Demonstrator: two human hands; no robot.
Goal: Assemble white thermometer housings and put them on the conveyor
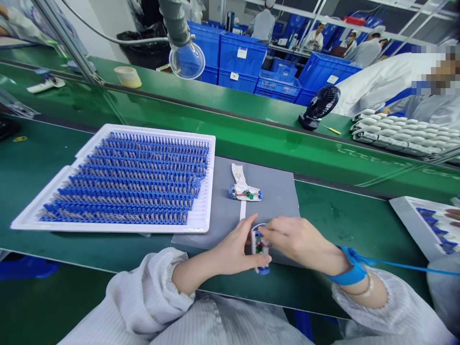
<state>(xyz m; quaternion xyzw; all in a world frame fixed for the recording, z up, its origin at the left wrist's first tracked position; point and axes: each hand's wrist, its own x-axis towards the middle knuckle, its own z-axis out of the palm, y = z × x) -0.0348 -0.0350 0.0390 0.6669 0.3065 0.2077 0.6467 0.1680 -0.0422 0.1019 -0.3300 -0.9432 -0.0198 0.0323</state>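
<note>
Over the near edge of the grey mat [276, 191], my left hand [235, 249] is closed around a small white device housing [261, 244] with blue ends, a circuit board and wires inside. Pinched fingers of my right hand [293, 237] meet the upper end of that housing; whether they grip a wire or the shell is hidden. Farther up the mat lies a second white housing half [244, 184], gun-shaped, with blue ends and red and green wires showing. A blue wrist strap [347, 270] circles my right wrist.
On the left stands a white tray [212, 191] with rows of blue parts. A fan [319, 108], stacked white parts [406, 132] and a tape roll [127, 76] stand on the far ledge. Another tray [406, 215] and a person's hand [453, 215] are at right.
</note>
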